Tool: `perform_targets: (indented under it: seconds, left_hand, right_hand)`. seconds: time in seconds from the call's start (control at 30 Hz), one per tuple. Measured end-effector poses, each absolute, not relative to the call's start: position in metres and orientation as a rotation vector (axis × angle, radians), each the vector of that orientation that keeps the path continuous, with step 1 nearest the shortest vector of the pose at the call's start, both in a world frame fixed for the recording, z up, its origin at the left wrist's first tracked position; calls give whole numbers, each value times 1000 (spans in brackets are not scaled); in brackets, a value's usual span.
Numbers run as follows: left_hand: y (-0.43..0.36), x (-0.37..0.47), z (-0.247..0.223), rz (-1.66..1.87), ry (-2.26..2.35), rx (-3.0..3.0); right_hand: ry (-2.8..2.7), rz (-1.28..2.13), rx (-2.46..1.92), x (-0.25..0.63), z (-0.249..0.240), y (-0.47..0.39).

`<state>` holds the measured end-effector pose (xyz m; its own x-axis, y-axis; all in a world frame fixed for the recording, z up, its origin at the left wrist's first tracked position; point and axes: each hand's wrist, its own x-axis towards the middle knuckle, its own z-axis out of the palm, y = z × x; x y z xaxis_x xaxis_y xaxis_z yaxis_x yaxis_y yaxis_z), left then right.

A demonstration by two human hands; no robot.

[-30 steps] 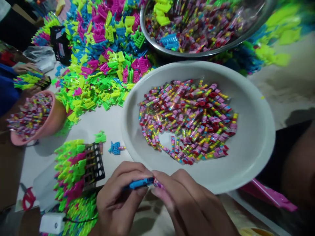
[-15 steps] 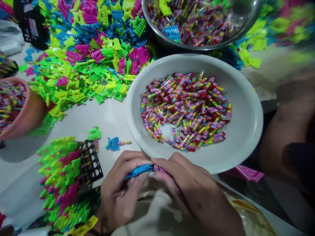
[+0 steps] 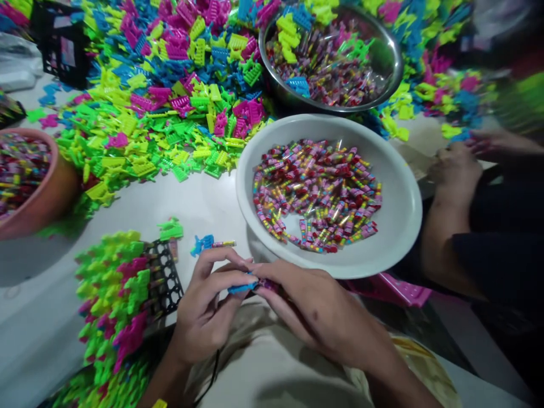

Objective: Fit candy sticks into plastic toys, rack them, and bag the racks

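My left hand pinches a small blue plastic piece between thumb and fingers. Against its right end, my right hand grips a small candy tube in a pink and purple wrapper, mostly covered by the fingers. The two parts meet end to end; how deep they fit I cannot tell. Just beyond my hands lies a blue plastic piece with a candy tube at its right side. A green plastic piece lies left of it. The white basin of wrapped candy tubes stands beyond my right hand.
A black holder packed with coloured pieces stands at left. Loose pink, yellow, green and blue pieces are heaped behind. A steel bowl and an orange tub hold candy tubes. Another person's hands are at right.
My view has shifted, so the basin appears smaller and the other person's hands show at right. My fingers have shifted slightly around the blue piece and candy tube, still held together.
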<state>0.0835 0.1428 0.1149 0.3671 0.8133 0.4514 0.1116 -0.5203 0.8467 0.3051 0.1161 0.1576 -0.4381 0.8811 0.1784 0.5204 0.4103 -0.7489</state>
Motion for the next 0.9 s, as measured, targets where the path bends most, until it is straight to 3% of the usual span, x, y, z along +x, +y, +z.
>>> perform_targets:
  seconds: [0.27,0.43,0.57,0.9]
  left_hand:
    - [131,78,109,1090,820,1755]
    - [125,72,116,1029,883,1126]
    - [128,70,121,673,801,653]
    - [131,88,147,637,998,685]
  right_hand:
    - [-2286,667,-1152,302,148,117]
    - [-2312,329,-1071,301,153,118]
    - [-2302,177,-932,301,149,120]
    - [-1923,930,-1323,304,146,96]
